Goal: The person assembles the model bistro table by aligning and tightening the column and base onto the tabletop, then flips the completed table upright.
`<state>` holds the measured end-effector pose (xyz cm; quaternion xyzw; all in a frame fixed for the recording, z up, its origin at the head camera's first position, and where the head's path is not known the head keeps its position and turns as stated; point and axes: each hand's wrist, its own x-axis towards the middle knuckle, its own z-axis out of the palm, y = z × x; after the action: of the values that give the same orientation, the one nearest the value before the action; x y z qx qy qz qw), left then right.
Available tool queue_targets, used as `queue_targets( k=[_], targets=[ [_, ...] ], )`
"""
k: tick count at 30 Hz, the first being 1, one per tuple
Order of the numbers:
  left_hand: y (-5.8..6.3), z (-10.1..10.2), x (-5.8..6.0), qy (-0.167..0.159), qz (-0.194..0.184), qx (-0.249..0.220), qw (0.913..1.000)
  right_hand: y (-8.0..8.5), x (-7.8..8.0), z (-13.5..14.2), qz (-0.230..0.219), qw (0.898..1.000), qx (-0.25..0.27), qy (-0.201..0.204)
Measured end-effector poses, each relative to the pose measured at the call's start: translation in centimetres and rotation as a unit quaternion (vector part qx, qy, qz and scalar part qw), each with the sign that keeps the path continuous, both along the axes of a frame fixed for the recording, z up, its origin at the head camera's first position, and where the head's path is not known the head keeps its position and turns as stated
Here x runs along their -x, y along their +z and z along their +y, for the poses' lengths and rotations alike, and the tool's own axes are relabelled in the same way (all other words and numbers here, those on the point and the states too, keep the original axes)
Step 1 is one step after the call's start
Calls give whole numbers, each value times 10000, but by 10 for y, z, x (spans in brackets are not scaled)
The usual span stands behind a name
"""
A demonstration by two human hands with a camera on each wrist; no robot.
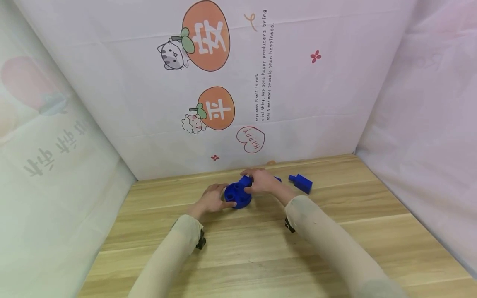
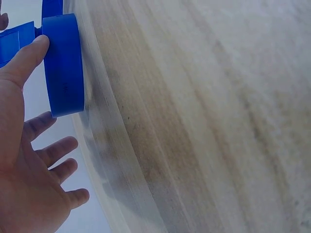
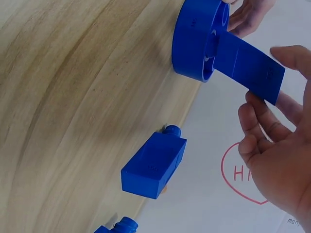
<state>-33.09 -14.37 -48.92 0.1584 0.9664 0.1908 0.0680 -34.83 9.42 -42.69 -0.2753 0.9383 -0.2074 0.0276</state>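
Observation:
A round blue base (image 1: 242, 202) with several round sockets lies on the table near the back wall. My left hand (image 1: 211, 199) holds its left side, thumb and index finger at the rim; in the left wrist view the other fingers spread free. My right hand (image 1: 263, 181) pinches a blue rectangular block (image 3: 252, 68) between thumb and fingers. That block's narrow end is at a socket of the base; how deep it sits cannot be told. Another blue block (image 3: 155, 162) with a round knob lies on the table beside the right hand, mostly hidden by it in the head view.
Farther right lies one more blue block (image 1: 302, 183) with a knobbed end. The wooden table (image 1: 238, 256) ends at a white printed cloth wall (image 1: 290, 136) close behind the base. Cloth walls also stand left and right.

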Motion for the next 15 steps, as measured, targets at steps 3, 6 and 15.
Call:
queue_targets(
  k=[3, 6, 15],
  targets=[
    [-1, 0, 1, 9, -25, 14, 10000, 0, 0, 3, 57, 10000, 15, 53],
    [-1, -1, 1, 28, -46, -2, 10000, 0, 1, 4, 38, 10000, 36, -66],
    [-1, 0, 0, -4, -46, 32, 10000, -1, -2, 5, 39, 9999, 18, 115]
  ],
)
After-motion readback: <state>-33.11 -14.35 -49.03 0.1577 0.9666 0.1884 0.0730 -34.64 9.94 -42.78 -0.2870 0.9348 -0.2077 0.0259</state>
